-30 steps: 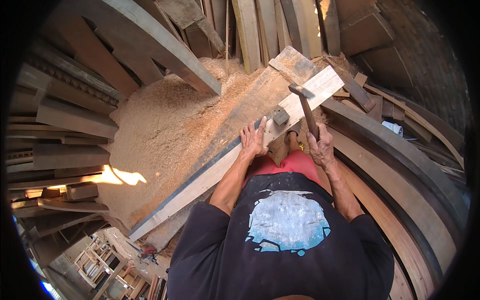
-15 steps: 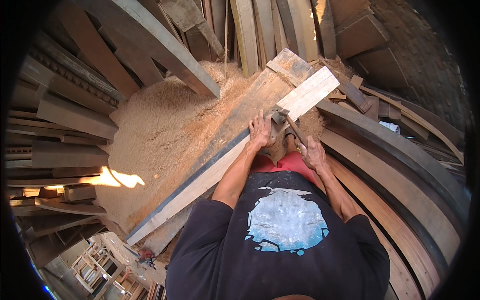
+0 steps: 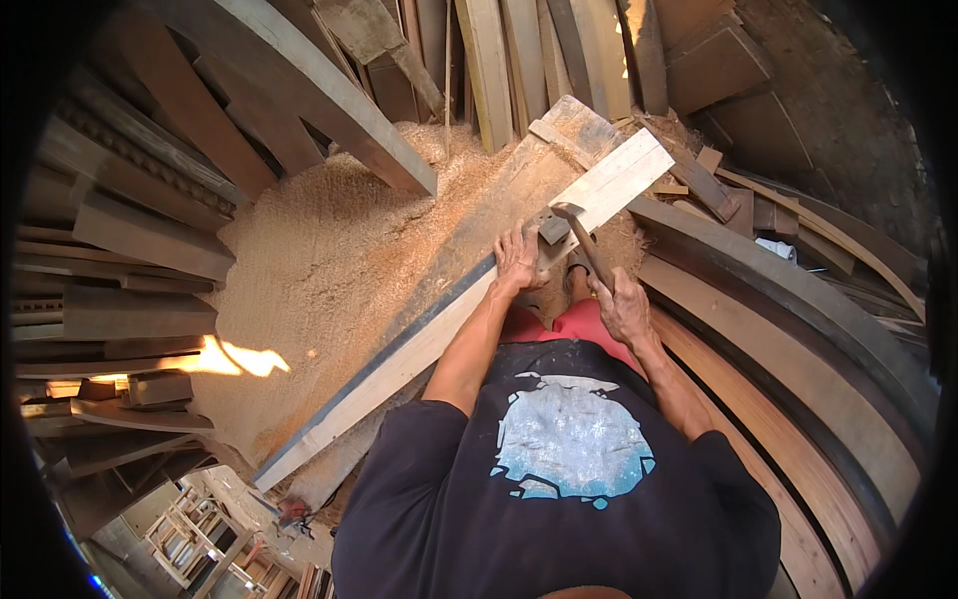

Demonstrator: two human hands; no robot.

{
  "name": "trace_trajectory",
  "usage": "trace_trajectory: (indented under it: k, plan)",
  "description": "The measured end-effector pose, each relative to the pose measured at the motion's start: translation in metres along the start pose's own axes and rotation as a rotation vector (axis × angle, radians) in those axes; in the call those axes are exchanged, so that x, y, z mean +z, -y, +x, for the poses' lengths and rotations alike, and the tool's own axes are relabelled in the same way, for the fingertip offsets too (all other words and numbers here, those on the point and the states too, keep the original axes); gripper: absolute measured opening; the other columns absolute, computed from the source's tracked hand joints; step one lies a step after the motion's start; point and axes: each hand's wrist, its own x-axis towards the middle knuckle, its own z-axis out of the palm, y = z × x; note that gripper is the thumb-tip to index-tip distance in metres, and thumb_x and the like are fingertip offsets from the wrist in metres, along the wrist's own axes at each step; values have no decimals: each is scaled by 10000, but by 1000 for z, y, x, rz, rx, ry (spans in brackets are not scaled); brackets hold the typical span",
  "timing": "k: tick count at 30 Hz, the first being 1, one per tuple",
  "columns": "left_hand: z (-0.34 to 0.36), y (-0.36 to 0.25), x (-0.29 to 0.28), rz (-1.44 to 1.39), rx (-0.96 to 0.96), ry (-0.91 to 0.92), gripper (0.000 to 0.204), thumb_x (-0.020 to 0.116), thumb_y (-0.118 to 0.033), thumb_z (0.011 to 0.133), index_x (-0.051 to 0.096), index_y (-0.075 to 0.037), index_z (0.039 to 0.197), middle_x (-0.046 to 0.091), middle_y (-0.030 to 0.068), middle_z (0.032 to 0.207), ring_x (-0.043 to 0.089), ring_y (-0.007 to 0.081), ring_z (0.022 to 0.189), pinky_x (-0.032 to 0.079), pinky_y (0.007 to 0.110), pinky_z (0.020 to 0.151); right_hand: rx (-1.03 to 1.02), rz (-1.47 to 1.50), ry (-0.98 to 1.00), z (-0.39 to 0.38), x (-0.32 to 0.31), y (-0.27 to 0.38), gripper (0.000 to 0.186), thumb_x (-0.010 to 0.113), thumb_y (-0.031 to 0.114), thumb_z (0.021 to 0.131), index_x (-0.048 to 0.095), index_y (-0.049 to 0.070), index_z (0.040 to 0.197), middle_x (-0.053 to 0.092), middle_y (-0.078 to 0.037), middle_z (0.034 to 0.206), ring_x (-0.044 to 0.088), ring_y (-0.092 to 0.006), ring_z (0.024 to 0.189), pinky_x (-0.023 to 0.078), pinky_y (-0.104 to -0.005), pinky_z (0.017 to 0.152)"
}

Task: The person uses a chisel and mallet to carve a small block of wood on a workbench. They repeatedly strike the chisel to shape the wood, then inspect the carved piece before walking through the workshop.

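My left hand (image 3: 516, 262) rests with fingers spread over the long pale plank (image 3: 620, 178), just below a small dark grey block (image 3: 553, 228) sitting on it. My right hand (image 3: 622, 304) grips the wooden handle of a hammer (image 3: 594, 251), whose head is just over that block. The plank has a dark strip along its lower-left stretch and lies diagonally over a wider, weathered board (image 3: 576, 122). Whether the hammer head touches the block I cannot tell.
Sawdust (image 3: 289, 280) covers the ground at left. Leaning boards (image 3: 140, 319) crowd the left and top. Long planks (image 3: 758, 429) run down the right beside offcuts (image 3: 718, 185). A wooden frame (image 3: 190, 529) stands at lower left; my legs and red shorts (image 3: 589, 329) are below the plank.
The hammer came down from a raised position onto the block half a second ago and is now slightly higher again. My left hand stays on the plank.
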Motion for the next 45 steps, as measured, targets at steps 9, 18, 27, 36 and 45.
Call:
trace_trajectory:
  k: [9,18,27,36,45]
  plan:
    - [5,-2,-9,8,11,-10,1117,833,-353,504,333,-74,1463,282,278,1527,326,476,1345,244,607,1098,222,524,81,12,-4,-21,372,553,270,1022,528,13,1289,655,-105,796,636,-211,586,509,-364,512]
    - [4,-2,-11,12,-9,50,1060,784,-354,532,339,-43,1443,276,276,1531,325,472,1344,232,597,1106,566,1108,251,31,-30,-30,311,507,385,1059,509,159,1272,557,12,761,524,-61,521,441,-220,426]
    - [3,-3,-11,9,-16,57,1100,841,-338,520,318,-92,1456,278,271,1522,315,471,1354,214,615,1116,446,1025,185,23,-19,-37,338,492,375,1057,544,142,1296,537,15,686,486,-68,472,430,-244,417]
    - [8,13,-8,-106,25,110,1232,889,-447,533,230,-159,1532,180,289,1589,211,498,1440,149,654,1149,-194,131,-205,-2,-34,2,354,609,193,936,579,35,1252,604,-173,766,624,-402,711,514,-464,697]
    - [-111,51,-43,99,-260,47,1364,872,-527,537,120,-97,1590,118,269,1632,122,474,1499,111,635,1186,-109,-294,202,-19,12,-6,248,696,187,840,586,104,1046,638,-169,923,651,-403,861,520,-513,725]
